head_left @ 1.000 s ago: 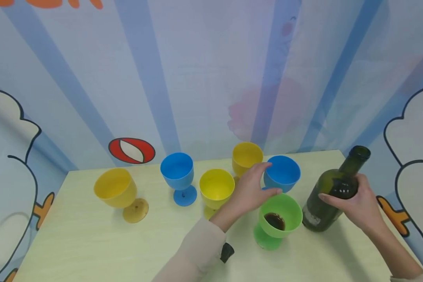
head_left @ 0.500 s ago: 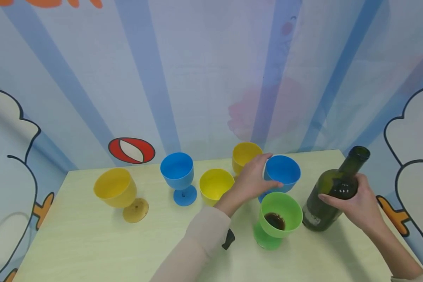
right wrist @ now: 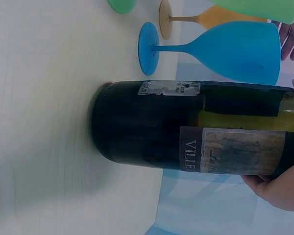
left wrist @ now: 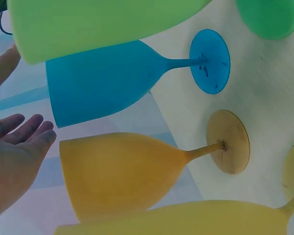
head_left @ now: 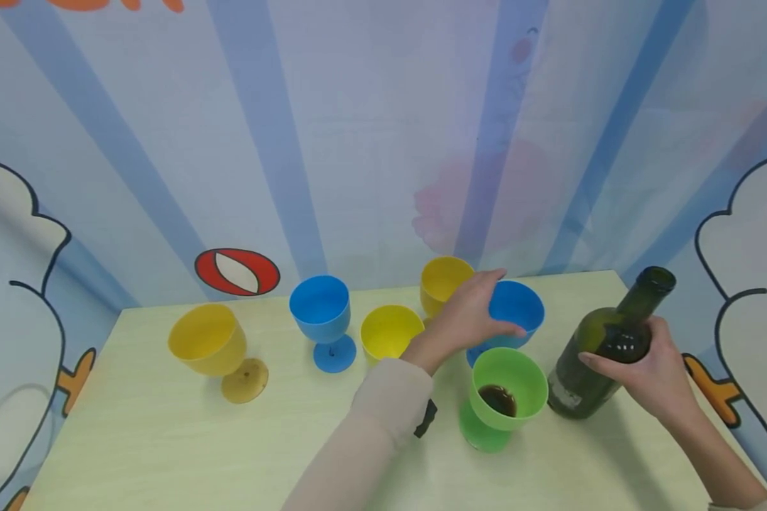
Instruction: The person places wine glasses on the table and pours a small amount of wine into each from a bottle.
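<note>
My left hand (head_left: 466,316) hovers at the rim of the right-hand blue goblet (head_left: 523,316), thumb and fingers spread and holding nothing. In the left wrist view a gap shows between the fingers (left wrist: 34,129) and that blue goblet (left wrist: 103,85). My right hand (head_left: 655,376) grips a dark green wine bottle (head_left: 588,372) around its upper body. The bottle's base is at the tabletop, and its mouth has no cork. Between the hands stands a green goblet (head_left: 527,380) with a little dark liquid (head_left: 497,401) in the bottom.
A yellow goblet (head_left: 444,280) behind my left hand is partly covered by it, and another yellow goblet (head_left: 390,333) is beside the wrist. Farther left stand a blue goblet (head_left: 321,312) and a yellow goblet (head_left: 211,341). A printed backdrop (head_left: 383,142) rises behind the pale table (head_left: 166,440).
My left hand has moved right and away from me, from above the green goblet to the blue goblet's rim. The right hand and bottle have hardly moved.
</note>
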`<state>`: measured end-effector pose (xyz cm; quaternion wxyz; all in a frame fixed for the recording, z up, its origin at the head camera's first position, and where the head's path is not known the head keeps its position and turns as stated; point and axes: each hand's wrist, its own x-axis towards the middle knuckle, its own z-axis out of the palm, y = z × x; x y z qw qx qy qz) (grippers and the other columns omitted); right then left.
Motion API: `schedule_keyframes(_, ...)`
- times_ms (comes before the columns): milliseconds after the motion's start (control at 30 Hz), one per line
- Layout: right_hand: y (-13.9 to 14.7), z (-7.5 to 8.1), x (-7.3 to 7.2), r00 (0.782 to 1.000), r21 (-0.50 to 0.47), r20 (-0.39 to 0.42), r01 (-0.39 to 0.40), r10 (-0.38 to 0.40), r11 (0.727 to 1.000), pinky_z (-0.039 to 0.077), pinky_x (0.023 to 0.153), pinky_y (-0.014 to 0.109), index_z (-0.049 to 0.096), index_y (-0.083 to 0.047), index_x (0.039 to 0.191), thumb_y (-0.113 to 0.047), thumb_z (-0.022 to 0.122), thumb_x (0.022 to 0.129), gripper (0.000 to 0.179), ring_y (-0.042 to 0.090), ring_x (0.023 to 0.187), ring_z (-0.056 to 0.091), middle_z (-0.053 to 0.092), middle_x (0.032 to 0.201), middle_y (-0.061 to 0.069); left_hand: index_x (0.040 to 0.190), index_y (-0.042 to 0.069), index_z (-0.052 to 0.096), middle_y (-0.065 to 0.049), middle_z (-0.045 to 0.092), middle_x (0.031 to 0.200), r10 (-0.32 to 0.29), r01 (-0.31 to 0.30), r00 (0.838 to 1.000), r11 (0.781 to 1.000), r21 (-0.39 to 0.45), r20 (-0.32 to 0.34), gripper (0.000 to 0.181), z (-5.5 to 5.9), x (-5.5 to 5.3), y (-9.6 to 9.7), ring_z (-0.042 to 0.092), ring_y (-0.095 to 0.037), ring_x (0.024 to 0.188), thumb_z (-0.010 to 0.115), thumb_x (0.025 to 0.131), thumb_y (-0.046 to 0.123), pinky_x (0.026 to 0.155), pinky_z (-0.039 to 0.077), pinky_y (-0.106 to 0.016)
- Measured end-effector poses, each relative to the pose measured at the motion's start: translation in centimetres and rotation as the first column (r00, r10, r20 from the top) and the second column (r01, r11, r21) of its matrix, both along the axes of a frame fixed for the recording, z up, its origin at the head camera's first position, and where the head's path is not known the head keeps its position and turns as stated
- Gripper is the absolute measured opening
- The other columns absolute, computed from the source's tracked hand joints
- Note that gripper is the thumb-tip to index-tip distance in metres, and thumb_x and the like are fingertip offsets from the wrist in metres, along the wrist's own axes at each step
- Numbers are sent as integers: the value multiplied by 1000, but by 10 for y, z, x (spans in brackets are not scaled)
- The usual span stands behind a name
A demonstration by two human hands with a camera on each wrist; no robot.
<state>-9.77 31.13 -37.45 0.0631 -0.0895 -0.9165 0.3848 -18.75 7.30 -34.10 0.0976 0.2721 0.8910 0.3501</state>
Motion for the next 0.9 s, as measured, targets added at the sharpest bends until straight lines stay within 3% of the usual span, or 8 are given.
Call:
schedule_keyframes(167,-1,0,1,1000,0,-5,-2,2,1000,42,73,59,18,11,132,-31,73,77,89,48,100,42,36,117,34,143,9,28,-4,31,145,-22,22,1000,1000,-14,-7,87,-3,-4,3,29,-16,131,74,75,36,103,30,-28)
schedule_keyframes(467,-1,0,1,1000,4,-11,-5,5,1000,43,69,52,18,10,132,-31,73,76,89,47,99,43,37,116,33,142,6,28,-5,31,145,-21,21,1000,999,-25,1,89,-5,-9,7,28,-16,132,76,73,35,105,27,-26)
schedule_keyframes(900,0,1,2,1000,-5,-18,-12,12,1000,43,70,55,18,10,133,-30,74,76,89,47,100,43,36,117,33,144,9,25,-2,29,146,-15,16,1000,997,-79,17,92,-3,-10,16,27,-14,133,76,72,38,104,27,-25)
